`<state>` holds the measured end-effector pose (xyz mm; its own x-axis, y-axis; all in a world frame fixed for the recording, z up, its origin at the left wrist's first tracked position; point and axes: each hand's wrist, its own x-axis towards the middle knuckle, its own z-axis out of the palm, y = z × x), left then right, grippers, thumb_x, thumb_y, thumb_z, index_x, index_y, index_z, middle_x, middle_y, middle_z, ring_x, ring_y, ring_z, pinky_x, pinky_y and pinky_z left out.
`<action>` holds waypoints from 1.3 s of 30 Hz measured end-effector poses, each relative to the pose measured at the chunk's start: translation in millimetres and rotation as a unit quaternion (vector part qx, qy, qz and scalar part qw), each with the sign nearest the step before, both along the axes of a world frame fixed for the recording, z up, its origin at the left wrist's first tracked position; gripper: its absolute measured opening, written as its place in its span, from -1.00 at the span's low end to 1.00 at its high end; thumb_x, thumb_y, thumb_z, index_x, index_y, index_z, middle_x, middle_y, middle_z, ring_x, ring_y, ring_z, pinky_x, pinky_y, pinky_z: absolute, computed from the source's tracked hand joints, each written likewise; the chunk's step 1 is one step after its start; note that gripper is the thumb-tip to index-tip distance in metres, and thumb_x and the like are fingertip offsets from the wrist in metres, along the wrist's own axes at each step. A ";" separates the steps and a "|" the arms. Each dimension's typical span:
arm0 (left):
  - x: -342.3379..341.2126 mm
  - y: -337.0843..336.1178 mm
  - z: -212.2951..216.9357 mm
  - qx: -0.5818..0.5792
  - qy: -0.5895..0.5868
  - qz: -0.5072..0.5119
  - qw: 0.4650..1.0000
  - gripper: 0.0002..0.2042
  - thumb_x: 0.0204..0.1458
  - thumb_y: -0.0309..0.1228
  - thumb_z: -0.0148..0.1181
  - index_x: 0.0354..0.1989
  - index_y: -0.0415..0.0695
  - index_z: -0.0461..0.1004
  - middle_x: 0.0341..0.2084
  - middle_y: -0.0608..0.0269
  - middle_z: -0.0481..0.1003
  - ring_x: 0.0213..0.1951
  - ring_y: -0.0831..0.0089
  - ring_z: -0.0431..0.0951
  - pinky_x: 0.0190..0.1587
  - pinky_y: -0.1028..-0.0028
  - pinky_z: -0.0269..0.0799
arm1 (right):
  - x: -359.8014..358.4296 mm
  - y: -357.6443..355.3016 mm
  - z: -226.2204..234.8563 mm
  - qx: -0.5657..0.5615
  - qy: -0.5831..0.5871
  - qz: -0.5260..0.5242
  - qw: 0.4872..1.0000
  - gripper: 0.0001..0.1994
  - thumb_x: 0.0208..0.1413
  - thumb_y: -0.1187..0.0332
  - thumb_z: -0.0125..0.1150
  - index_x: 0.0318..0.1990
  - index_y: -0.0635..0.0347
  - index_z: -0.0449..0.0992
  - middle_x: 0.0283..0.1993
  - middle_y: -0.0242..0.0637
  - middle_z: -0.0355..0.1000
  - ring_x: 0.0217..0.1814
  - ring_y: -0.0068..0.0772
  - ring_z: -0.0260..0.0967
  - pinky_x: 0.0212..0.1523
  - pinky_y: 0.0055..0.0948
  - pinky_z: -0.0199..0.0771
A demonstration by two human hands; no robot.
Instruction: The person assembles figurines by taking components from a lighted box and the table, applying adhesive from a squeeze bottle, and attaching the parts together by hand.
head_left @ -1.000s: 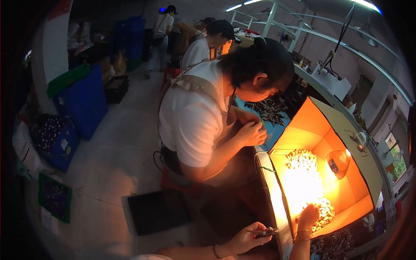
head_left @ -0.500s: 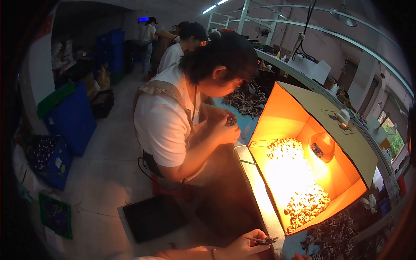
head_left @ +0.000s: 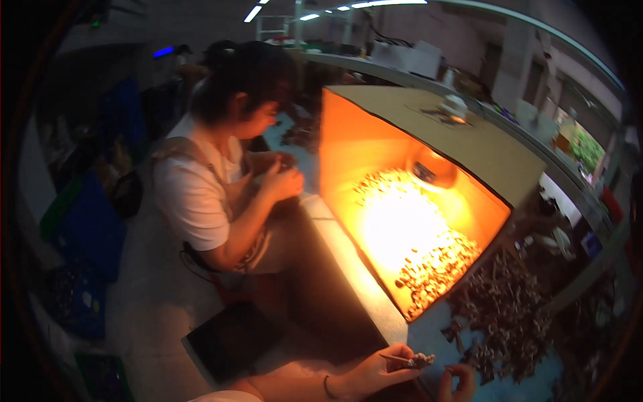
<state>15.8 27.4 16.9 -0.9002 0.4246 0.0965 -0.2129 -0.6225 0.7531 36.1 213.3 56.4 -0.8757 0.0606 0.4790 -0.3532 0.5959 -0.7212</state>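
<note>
Low in the picture my left hand [head_left: 383,368] pinches a small dark piece with pale bits [head_left: 422,361] at its fingertips. A thin stick-like part [head_left: 396,358] lies across those fingers; I cannot tell whether it belongs to the piece. Just right of it, partly cut off by the lower edge, is my right hand [head_left: 458,383]. Its thumb and forefinger are bent toward each other, apart from the left hand, and whatever is between them is too small to make out. Beyond my right hand lies a loose heap of small dark, twisted pieces [head_left: 512,315] on a light blue table surface [head_left: 429,328].
A cardboard box [head_left: 469,144], open toward me, holds a glowing lamp [head_left: 434,171] over many small curled pieces [head_left: 442,268]. On the left a seated co-worker [head_left: 197,194] holds something small and dark. Blue crates [head_left: 87,221] and a dark flat tray [head_left: 234,338] are on the floor.
The whole view has swung right, so the box and co-worker appear further left. My right hand has come further into the picture; my left hand keeps its hold on the small piece.
</note>
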 end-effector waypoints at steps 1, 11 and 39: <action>-1.4 -1.5 8.0 0.012 0.010 -0.018 1.000 -0.81 0.06 -0.49 0.11 -0.17 -0.17 0.29 -0.22 0.32 0.43 -0.13 0.63 0.41 -0.05 0.62 0.29 | -2.4 -4.2 -7.9 -0.076 0.004 -0.022 0.997 -0.93 0.02 0.43 0.11 -0.41 0.23 0.43 -0.45 -0.34 0.34 -0.42 -0.40 0.31 -0.21 -0.39 0.36; -7.3 0.0 26.2 0.035 0.016 -0.100 0.994 -0.79 0.08 -0.55 0.01 -0.11 -0.24 0.25 -0.19 0.05 0.45 -0.10 0.40 0.45 -0.04 0.47 0.35 | -10.8 -8.4 23.1 -0.156 0.064 0.127 0.977 -0.78 -0.11 0.65 0.16 -0.24 0.33 0.43 -0.26 -0.13 0.46 -0.25 -0.31 0.47 -0.24 -0.49 0.47; 0.8 10.5 31.3 -0.032 0.020 -0.068 0.997 -0.73 0.00 -0.44 0.09 -0.16 -0.30 0.26 -0.24 -0.01 0.44 -0.21 0.36 0.47 -0.13 0.43 0.38 | -16.5 7.7 28.7 -0.031 0.098 0.190 0.976 -0.69 -0.26 0.64 0.19 -0.25 0.24 0.48 -0.15 -0.13 0.46 -0.15 -0.19 0.45 -0.18 -0.38 0.45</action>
<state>16.6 37.9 48.2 -0.8297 0.5492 0.0999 -0.2613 -0.5403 0.7999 19.5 221.0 85.1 -0.7321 -0.2168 0.6458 -0.6756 0.3528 -0.6474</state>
